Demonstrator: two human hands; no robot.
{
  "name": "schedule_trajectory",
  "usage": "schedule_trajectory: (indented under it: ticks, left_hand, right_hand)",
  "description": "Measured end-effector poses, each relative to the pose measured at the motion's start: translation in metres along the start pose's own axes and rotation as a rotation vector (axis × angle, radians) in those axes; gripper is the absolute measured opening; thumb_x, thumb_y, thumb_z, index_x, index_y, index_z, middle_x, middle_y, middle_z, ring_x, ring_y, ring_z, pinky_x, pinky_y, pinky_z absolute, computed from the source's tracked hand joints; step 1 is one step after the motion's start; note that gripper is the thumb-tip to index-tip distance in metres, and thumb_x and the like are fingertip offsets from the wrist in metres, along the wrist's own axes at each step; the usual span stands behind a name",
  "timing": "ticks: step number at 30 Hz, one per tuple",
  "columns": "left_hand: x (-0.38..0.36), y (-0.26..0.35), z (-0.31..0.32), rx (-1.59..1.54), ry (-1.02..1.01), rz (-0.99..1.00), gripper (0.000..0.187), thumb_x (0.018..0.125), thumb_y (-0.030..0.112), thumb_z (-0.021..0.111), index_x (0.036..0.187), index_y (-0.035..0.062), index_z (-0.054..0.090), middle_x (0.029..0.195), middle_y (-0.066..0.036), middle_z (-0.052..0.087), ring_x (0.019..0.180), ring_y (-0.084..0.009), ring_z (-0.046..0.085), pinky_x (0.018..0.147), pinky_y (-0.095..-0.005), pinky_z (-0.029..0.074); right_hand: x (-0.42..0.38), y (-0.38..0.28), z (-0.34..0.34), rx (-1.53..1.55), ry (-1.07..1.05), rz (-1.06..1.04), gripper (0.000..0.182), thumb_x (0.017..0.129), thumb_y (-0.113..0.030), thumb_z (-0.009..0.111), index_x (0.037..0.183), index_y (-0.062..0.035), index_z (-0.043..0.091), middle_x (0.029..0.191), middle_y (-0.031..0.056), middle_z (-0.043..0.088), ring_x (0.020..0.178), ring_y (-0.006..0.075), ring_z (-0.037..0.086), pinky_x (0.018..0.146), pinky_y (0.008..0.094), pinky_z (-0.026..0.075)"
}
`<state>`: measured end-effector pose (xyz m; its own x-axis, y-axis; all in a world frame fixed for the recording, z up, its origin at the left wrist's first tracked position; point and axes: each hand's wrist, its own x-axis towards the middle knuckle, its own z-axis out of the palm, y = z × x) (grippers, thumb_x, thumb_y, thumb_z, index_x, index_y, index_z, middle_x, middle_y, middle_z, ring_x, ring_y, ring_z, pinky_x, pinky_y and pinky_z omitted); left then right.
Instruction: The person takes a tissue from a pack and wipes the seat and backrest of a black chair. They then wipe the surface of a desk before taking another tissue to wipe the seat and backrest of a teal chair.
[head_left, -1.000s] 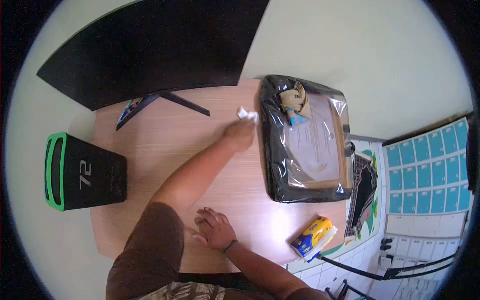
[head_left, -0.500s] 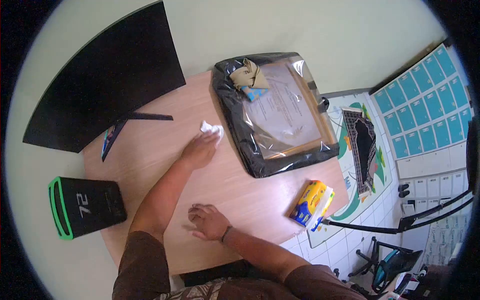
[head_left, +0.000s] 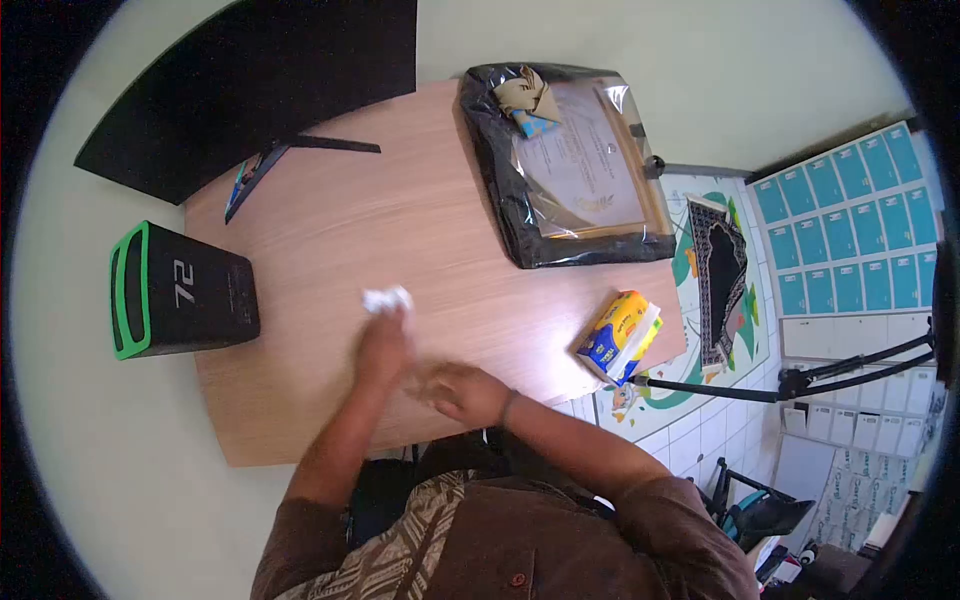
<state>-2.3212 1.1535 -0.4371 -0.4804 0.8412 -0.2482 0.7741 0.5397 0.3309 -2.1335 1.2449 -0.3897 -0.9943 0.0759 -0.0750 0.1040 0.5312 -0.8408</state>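
My left hand (head_left: 385, 345), slightly blurred, is closed on a crumpled white tissue (head_left: 388, 299) over the wooden desk (head_left: 320, 250). The tissue sticks out beyond the fingertips. Close beside the left wrist is my right hand (head_left: 468, 394), near the desk's front edge with a dark band on its wrist. Its fingers are smeared by motion but stand apart from the thumb, and nothing shows in them. To the right lies a yellow and blue tissue pack (head_left: 620, 336).
A monitor (head_left: 270, 90) stands at the back left, with a black and green box (head_left: 185, 290) marked 72 below it. A plastic-wrapped framed certificate (head_left: 590, 170) lies at the back right, a folded tan cloth (head_left: 527, 97) on it. A black jointed arm (head_left: 710, 391) reaches in from the right.
My left hand has drawn the tissue back toward the desk's front edge, away from the wrapped frame. My right hand has come close to the left wrist. The camera view has shifted.
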Motion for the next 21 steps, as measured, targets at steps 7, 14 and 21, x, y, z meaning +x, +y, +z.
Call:
schedule_trajectory:
  ticks: [7,14,21]
  left_hand:
    - [-0.106,-0.029,0.037,-0.070,0.225,0.223,0.041,0.091,0.020,0.059,0.130,0.0081,0.060,0.129,-0.012,0.063,0.121,-0.0317,0.057,0.109,-0.0452,0.038]
    - [-0.077,-0.100,0.061,-0.145,0.773,-0.252,0.026,0.087,0.008,0.060,0.111,0.0045,0.071,0.122,-0.010,0.068,0.118,-0.0303,0.060,0.108,-0.0425,0.040]
    - [-0.112,0.053,0.119,-0.093,0.485,0.137,0.024,0.086,0.002,0.057,0.101,0.0068,0.075,0.114,-0.008,0.071,0.115,-0.0263,0.062,0.103,-0.0385,0.047]
  right_hand:
    - [-0.153,0.009,-0.030,-0.179,0.333,0.127,0.026,0.081,-0.014,0.073,0.105,-0.0064,0.066,0.106,0.0158,0.065,0.109,0.0371,0.059,0.096,0.0478,0.046]
    - [-0.203,0.065,-0.067,-0.410,1.180,0.578,0.051,0.080,-0.015,0.074,0.123,0.0010,0.051,0.118,0.0212,0.055,0.114,0.0370,0.050,0.100,0.0449,0.040]
    - [-0.266,0.063,-0.027,0.307,1.133,0.568,0.038,0.087,-0.017,0.072,0.117,-0.0010,0.054,0.112,0.0096,0.059,0.097,0.0189,0.058,0.080,0.0337,0.049]
